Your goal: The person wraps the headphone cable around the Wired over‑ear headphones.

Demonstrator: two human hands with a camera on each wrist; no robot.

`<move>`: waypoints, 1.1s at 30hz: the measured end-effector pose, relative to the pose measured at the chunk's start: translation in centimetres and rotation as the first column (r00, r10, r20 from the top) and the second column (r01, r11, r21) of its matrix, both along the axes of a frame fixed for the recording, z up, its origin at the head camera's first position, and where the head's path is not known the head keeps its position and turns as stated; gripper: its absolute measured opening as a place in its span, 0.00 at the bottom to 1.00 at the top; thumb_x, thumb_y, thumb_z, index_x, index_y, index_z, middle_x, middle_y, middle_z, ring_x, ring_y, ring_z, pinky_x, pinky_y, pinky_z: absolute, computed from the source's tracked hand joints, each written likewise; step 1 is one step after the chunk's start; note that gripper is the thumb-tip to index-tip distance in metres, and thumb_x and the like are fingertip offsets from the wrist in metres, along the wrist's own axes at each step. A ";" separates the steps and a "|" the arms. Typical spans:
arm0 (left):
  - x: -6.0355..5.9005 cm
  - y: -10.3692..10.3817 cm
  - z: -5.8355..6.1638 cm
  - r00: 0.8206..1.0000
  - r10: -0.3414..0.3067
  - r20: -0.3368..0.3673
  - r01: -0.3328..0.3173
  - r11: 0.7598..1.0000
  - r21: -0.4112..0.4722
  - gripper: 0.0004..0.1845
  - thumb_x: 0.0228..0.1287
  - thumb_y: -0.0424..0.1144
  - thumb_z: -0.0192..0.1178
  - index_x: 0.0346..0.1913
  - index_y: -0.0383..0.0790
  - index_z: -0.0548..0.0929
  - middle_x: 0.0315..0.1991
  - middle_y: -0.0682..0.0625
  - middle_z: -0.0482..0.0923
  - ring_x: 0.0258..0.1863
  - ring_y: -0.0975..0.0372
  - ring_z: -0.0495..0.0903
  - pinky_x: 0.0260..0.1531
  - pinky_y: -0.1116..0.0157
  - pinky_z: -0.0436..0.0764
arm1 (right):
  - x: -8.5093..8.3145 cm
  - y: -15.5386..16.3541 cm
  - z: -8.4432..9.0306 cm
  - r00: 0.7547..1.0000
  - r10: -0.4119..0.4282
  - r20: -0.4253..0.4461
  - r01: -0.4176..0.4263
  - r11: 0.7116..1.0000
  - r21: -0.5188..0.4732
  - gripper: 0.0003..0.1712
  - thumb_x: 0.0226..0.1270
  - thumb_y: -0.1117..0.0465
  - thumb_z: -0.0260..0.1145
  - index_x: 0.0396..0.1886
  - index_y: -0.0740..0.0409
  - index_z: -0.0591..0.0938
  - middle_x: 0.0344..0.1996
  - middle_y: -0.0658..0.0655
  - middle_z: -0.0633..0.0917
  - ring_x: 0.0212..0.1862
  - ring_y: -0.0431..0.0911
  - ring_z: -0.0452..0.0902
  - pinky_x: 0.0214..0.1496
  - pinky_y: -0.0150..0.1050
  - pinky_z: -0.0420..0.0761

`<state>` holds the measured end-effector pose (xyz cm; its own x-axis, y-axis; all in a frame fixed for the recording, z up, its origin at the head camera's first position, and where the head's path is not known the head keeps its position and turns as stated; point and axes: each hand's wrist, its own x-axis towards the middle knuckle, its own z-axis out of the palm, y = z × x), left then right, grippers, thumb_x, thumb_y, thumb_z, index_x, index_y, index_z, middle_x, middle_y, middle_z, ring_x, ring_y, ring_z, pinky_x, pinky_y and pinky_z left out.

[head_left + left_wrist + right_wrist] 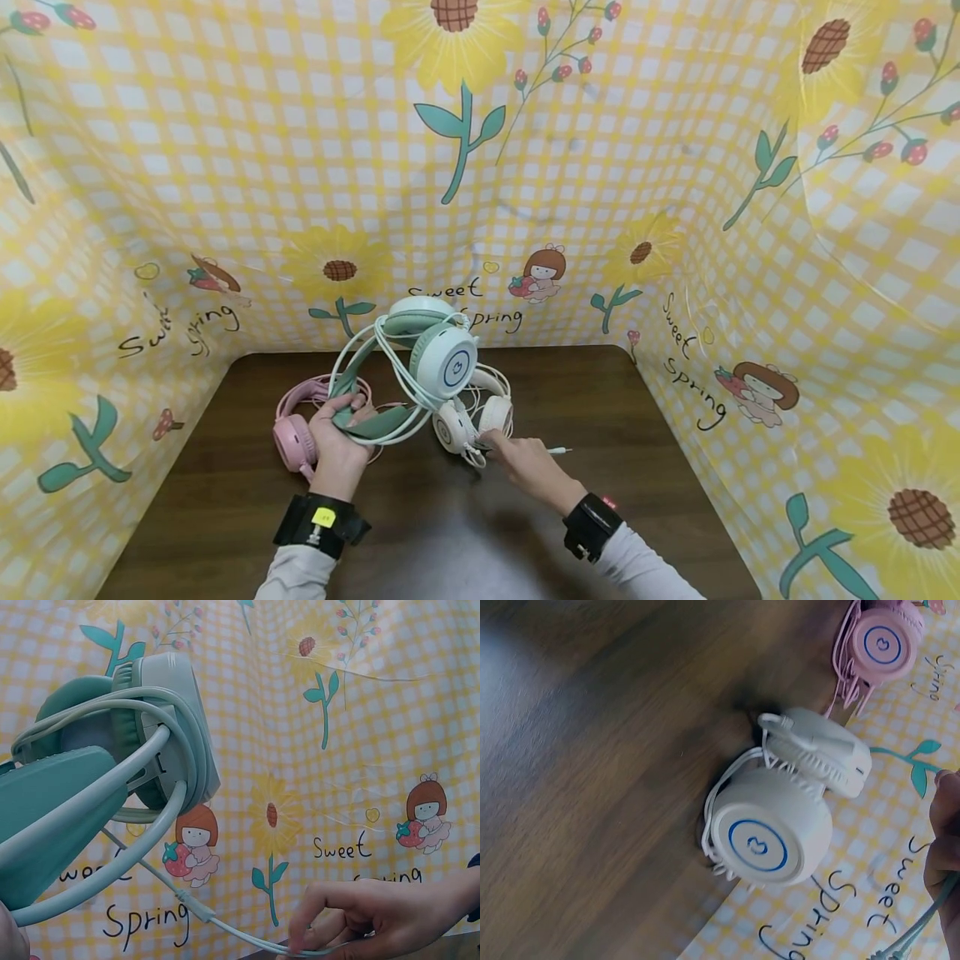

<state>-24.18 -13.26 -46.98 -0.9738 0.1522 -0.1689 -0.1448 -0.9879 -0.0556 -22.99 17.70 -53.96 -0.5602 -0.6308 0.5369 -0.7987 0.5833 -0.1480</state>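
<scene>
My left hand (347, 414) grips the green headband of a mint-green and white headset (442, 362) and holds it raised above the table, its pale cord looped round the band. In the left wrist view the headset's ear cup (127, 742) fills the left side and its cord (196, 907) runs down to my right hand (319, 941). My right hand (501, 443) pinches that cord low over the table, with the plug end (558, 451) sticking out to the right. A cream-white headset (474, 417) lies just behind this hand.
A pink headset (294, 437) lies on the dark wooden table (420, 533) left of my left hand; the right wrist view shows it (881, 641) beyond the white headset (772, 832). Yellow checked flower-print cloth (525, 167) walls in the table on three sides.
</scene>
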 end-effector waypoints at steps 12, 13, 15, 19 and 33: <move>-0.1 0.4 -0.1 0.997 0.073 0.019 -0.071 0.995 -0.067 0.04 0.61 0.28 0.44 0.29 0.36 0.67 0.19 0.46 0.65 0.11 0.63 0.52 0.09 0.69 0.57 | 2.0 -3.1 1.0 0.996 0.034 -0.083 -0.025 0.994 0.111 0.16 0.65 0.66 0.65 0.51 0.51 0.76 0.21 0.44 0.80 0.22 0.39 0.78 0.20 0.38 0.77; -0.1 0.4 -0.1 0.996 0.082 0.033 -0.080 0.994 -0.076 0.04 0.60 0.27 0.45 0.28 0.36 0.67 0.19 0.45 0.65 0.11 0.63 0.52 0.09 0.68 0.57 | 2.1 -3.2 1.3 0.995 0.043 -0.085 -0.033 0.993 0.111 0.15 0.66 0.65 0.65 0.51 0.50 0.77 0.23 0.43 0.82 0.24 0.38 0.79 0.21 0.38 0.78; -0.2 0.3 -0.4 0.992 0.109 0.059 -0.103 0.990 -0.099 0.06 0.59 0.27 0.46 0.26 0.35 0.67 0.18 0.46 0.65 0.10 0.63 0.52 0.08 0.68 0.58 | 2.4 -3.5 1.7 0.994 0.061 -0.094 -0.051 0.993 0.103 0.15 0.66 0.63 0.66 0.51 0.49 0.79 0.26 0.43 0.84 0.26 0.37 0.80 0.23 0.38 0.79; -0.4 0.1 -0.8 0.975 0.198 0.098 -0.175 0.964 -0.199 0.10 0.61 0.27 0.44 0.22 0.34 0.67 0.18 0.47 0.65 0.10 0.64 0.52 0.08 0.69 0.57 | 2.8 -3.7 3.0 0.988 0.080 -0.131 -0.069 0.994 0.086 0.15 0.66 0.61 0.68 0.52 0.48 0.82 0.25 0.44 0.84 0.26 0.36 0.80 0.23 0.37 0.79; 0.2 0.9 -1.9 0.930 0.353 -0.099 -0.335 0.711 -0.618 0.09 0.67 0.23 0.42 0.42 0.39 0.67 0.21 0.48 0.66 0.10 0.64 0.57 0.10 0.71 0.56 | 2.5 -1.8 8.4 0.991 0.055 -0.126 -0.023 0.971 0.239 0.10 0.65 0.65 0.66 0.42 0.47 0.87 0.26 0.40 0.82 0.26 0.35 0.78 0.20 0.31 0.72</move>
<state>-23.99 -12.40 -48.87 -0.9322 -0.3381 -0.1293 0.2047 -0.7870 0.5819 -20.45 15.93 -45.54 -0.4676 -0.7687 0.4363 -0.8247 0.5571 0.0975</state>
